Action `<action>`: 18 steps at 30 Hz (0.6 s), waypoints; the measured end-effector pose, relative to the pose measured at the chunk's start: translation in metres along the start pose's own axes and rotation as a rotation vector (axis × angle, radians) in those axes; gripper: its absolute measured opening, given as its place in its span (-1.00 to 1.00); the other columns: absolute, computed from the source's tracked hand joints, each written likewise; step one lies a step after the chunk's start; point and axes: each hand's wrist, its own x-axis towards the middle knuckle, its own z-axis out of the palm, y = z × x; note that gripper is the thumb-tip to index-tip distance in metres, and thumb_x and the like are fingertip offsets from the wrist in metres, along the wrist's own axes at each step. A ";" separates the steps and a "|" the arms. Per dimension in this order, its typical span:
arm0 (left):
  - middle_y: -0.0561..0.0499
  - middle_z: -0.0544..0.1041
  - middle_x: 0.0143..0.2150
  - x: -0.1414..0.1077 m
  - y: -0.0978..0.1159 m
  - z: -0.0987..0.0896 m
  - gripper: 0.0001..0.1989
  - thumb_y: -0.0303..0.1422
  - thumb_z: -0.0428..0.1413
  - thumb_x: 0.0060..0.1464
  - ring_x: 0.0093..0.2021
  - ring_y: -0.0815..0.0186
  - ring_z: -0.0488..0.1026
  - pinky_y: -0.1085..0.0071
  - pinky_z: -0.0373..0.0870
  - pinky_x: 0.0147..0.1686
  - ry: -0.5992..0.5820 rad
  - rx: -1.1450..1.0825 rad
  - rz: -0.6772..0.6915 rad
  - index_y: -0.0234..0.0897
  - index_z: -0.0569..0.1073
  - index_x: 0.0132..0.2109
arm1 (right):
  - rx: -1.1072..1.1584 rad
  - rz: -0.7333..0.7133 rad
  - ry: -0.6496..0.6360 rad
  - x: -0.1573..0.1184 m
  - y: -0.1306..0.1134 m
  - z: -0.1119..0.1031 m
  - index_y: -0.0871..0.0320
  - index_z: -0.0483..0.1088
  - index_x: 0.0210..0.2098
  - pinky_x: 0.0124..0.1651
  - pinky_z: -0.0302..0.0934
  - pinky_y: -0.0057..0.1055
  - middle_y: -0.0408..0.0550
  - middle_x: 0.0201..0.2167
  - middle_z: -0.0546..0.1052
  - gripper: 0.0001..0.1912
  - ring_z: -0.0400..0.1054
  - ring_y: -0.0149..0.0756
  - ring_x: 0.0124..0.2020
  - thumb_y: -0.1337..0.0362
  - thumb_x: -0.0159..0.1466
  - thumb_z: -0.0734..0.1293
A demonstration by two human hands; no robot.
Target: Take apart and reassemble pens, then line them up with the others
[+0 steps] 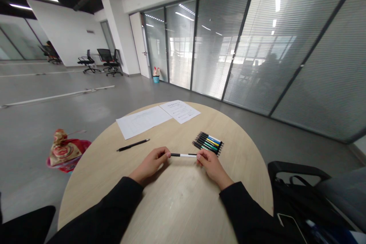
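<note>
Just below the middle of the frame, a black-and-white pen (184, 155) held crosswise over a round pale wooden table (177, 206). At its left end, the left hand (151, 164), pinching the black part between thumb and fingers. At its right end, the right hand (211, 164), pinching close to the clip. Cannot tell whether raised clear of the tabletop or resting on it.

Right of centre, just beyond the right hand, a tight row of pens (208, 143) lying side by side, white, blue, yellow and green among the colours. Likeliest trouble, by judgement: a knock from the right hand, so near the closest pens, leaving the row askew or rolling. Cannot tell whether touching there.

Also possible: a slip of the slim barrel out of fingertip-only holds, through an uneven pull or twist, then a roll toward the bottom of the frame. Left of centre, a lone black pen (133, 145), apart from the others, liable to roll after a brush from the left hand. Toward the table's far edge, two paper sheets (143, 122), loose and easily shifted by a careless reach.
</note>
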 end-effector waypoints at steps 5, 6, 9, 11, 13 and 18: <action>0.12 0.29 -0.53 0.004 0.000 0.004 -0.59 0.01 0.13 0.10 -0.49 0.37 0.21 0.43 0.15 -0.44 0.134 -0.098 -0.024 -0.28 0.40 -0.39 | -0.105 -0.038 -0.004 -0.008 -0.014 0.006 0.16 0.42 -0.35 -0.37 0.14 -0.44 -0.16 -0.51 0.44 -0.85 0.29 -0.35 -0.47 0.22 0.28 0.29; 0.12 0.28 -0.53 0.005 0.000 0.004 -0.58 0.03 0.14 0.08 -0.49 0.36 0.21 0.43 0.15 -0.45 0.167 -0.127 -0.031 -0.28 0.39 -0.39 | -0.123 -0.050 0.001 -0.011 -0.019 0.009 0.15 0.43 -0.27 -0.37 0.13 -0.44 -0.17 -0.49 0.44 -0.88 0.29 -0.34 -0.47 0.25 0.28 0.29; 0.13 0.26 -0.54 0.006 0.002 0.005 -0.58 0.03 0.15 0.06 -0.49 0.36 0.21 0.44 0.17 -0.45 0.248 -0.206 -0.053 -0.27 0.38 -0.38 | -0.253 -0.135 -0.076 -0.022 -0.039 0.022 0.11 0.39 0.01 -0.33 0.16 -0.43 -0.19 -0.47 0.46 -0.71 0.32 -0.31 -0.45 0.36 0.29 0.26; 0.14 0.25 -0.54 0.006 0.002 0.008 -0.61 -0.01 0.17 0.07 -0.50 0.38 0.19 0.45 0.15 -0.45 0.273 -0.262 -0.056 -0.27 0.37 -0.39 | -0.352 -0.230 -0.139 -0.029 -0.051 0.031 0.08 0.39 0.05 -0.18 0.23 -0.40 -0.12 -0.33 0.53 -0.67 0.40 -0.27 -0.31 0.40 0.32 0.23; 0.14 0.26 -0.53 0.005 0.003 0.012 -0.62 -0.04 0.19 0.06 -0.50 0.40 0.18 0.45 0.14 -0.46 0.241 -0.324 -0.059 -0.28 0.38 -0.39 | -0.414 -0.344 -0.213 -0.034 -0.059 0.039 0.06 0.40 0.07 0.00 0.23 -0.36 -0.03 -0.11 0.55 -0.65 0.42 -0.22 -0.10 0.44 0.34 0.22; 0.10 0.34 -0.49 -0.001 0.014 0.025 -0.67 -0.09 0.23 0.07 -0.45 0.38 0.24 0.44 0.18 -0.41 0.076 -0.404 -0.049 -0.30 0.47 -0.30 | -0.590 -0.394 -0.319 -0.040 -0.064 0.048 0.08 0.44 0.01 -0.02 0.25 -0.36 -0.02 -0.16 0.49 -0.68 0.38 -0.21 -0.10 0.47 0.31 0.26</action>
